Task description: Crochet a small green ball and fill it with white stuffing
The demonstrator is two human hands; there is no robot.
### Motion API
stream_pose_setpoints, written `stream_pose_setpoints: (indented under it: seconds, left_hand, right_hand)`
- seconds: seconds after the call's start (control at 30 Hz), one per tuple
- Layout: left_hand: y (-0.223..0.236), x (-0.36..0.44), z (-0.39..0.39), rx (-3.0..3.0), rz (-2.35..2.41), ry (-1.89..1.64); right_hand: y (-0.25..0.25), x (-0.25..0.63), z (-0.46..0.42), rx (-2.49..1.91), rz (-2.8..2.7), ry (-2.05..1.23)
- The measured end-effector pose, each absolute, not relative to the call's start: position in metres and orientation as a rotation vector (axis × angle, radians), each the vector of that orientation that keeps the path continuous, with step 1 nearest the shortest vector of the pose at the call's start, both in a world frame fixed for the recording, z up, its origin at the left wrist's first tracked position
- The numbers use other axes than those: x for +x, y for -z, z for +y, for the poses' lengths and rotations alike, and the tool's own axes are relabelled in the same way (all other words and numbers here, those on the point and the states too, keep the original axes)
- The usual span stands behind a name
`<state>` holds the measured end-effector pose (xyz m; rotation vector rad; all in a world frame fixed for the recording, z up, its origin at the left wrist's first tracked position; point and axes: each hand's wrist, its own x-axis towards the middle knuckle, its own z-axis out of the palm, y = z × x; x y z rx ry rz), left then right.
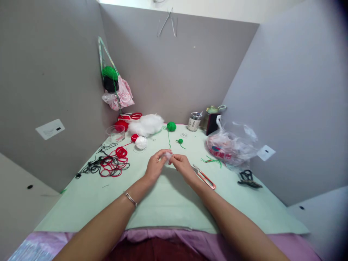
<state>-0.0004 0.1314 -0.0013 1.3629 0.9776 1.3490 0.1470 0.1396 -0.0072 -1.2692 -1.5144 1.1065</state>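
At the middle of the table, my left hand (156, 165) and my right hand (181, 165) meet with closed fingers. Between their fingertips is a small pale pinkish-white piece (168, 156), too blurred to name; it could be soft fibre or thin plastic. A green yarn strand (169, 139) runs from the green yarn ball (171, 126) down toward my fingers; whether it joins the held piece I cannot tell. Right of my right hand lie thread snips (205, 177) with orange handles. A smaller green yarn ball (180, 141) sits just beyond the hands.
White stuffing (146, 125), a white yarn ball (141, 142) and a clear plastic cup (115, 134) stand back left. Tangled red yarn (114, 168) and black yarn (94, 165) spread leftward. A plastic bag (231, 145), a can (194, 122) and a black hair claw (248, 180) are on the right.
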Motion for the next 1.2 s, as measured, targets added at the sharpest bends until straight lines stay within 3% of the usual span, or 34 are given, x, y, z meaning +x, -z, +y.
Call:
stream_pose_setpoints:
  seconds: [0.63, 1.2]
  left_hand:
    - [0.008, -0.008, 0.141, 1.126, 0.996, -1.426]
    - [0.011, 0.003, 0.129, 1.55, 1.013, -1.411]
  right_hand:
    - [0.006, 0.147, 0.139, -1.251, -1.404, -1.192]
    - [0.009, 0.149, 0.144, -1.262, -1.371, -1.219]
